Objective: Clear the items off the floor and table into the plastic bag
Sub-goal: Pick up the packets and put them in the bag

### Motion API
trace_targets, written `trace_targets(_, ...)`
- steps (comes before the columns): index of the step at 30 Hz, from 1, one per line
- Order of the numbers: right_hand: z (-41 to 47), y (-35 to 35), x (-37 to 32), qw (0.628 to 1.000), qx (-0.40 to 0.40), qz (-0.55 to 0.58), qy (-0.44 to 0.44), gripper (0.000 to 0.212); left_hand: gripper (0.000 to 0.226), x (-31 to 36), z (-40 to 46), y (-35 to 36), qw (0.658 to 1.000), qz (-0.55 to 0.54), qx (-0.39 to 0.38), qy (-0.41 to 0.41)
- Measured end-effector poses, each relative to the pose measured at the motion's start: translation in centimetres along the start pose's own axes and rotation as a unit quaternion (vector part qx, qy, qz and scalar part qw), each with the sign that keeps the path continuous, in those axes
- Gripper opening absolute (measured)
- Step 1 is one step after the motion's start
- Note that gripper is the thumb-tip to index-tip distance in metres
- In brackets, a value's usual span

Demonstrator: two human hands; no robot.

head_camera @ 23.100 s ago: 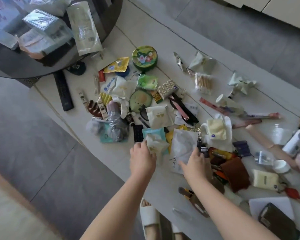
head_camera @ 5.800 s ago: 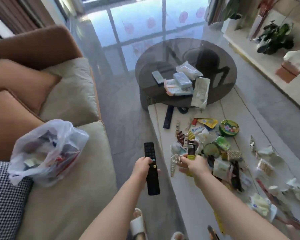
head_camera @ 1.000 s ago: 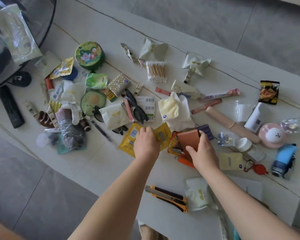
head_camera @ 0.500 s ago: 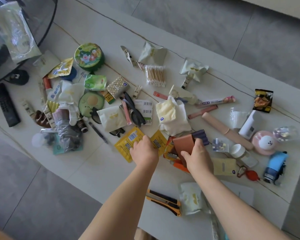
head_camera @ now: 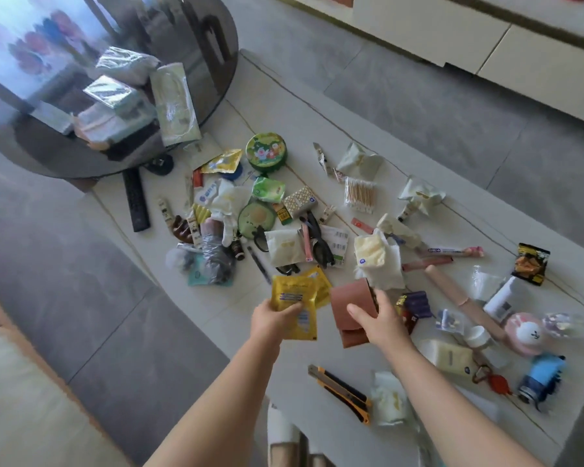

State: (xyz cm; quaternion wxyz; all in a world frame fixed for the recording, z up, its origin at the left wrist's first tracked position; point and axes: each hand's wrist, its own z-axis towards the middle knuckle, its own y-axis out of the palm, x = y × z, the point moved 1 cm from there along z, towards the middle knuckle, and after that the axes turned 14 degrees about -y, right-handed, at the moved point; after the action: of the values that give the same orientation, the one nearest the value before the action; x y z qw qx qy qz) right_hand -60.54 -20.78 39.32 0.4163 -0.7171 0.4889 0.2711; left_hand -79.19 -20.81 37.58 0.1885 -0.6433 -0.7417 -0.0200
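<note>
Here, from the head view, a pick-up step is in hand: the left hand (head_camera: 273, 321) grasps flat yellow foil sachets (head_camera: 295, 306) and the right hand (head_camera: 378, 323) has its fingers clenched round a brown leather wallet (head_camera: 349, 310), both lifted near the bench's (head_camera: 284, 96) near edge. The plastic bag is out of sight. Next, I judge, both must be carried to it; much clutter remains.
</note>
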Motion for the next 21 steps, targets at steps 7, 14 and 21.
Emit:
trace_targets(7,-2.3,5.0,-9.0,0.992,-0.086,0.088,-0.037,0.033,0.011,0.8,-6.2,-8.9,0.983,-0.178,-0.046,0.006)
trace_targets(14,-5.1,12.9,-16.9,0.975,-0.193,0.085,-0.064,0.034,0.008,-0.8,-11.2,-19.2,0.953,-0.302,-0.024,0.017)
trace_targets(21,-9.6,22.7,-23.3,0.953,-0.28,0.072,-0.093,0.025,0.03,-4.2,-14.8,-30.9,0.902,-0.43,0.037,0.008)
